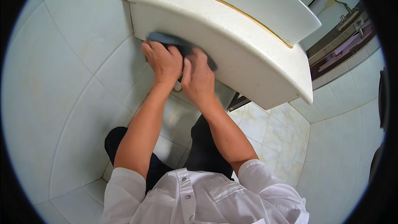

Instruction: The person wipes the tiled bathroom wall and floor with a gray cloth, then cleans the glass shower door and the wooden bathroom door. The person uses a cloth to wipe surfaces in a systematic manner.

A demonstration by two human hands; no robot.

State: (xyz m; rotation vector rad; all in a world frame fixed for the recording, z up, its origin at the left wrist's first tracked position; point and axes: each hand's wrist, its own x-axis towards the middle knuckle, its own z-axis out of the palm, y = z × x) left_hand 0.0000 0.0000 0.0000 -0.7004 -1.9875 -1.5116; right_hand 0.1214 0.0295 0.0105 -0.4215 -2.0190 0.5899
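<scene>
A dark blue-grey cloth (166, 38), somewhat blurred, lies against the lower front face of a white washbasin counter (232, 39), near its left end. My left hand (163, 61) grips the cloth from below, with its fingers curled and partly hidden. Close beside it on the right, my right hand (199, 76) has bent fingers closed on the same cloth, near its right end. The two hands almost touch.
A white basin (265, 8) with a yellowed seam rises from the countertop. Tiled wall (62, 79) stands close on the left. Under the counter are a dark metal bracket (238, 101) and floor tiles (265, 132). A mirror (331, 6) is at the upper right.
</scene>
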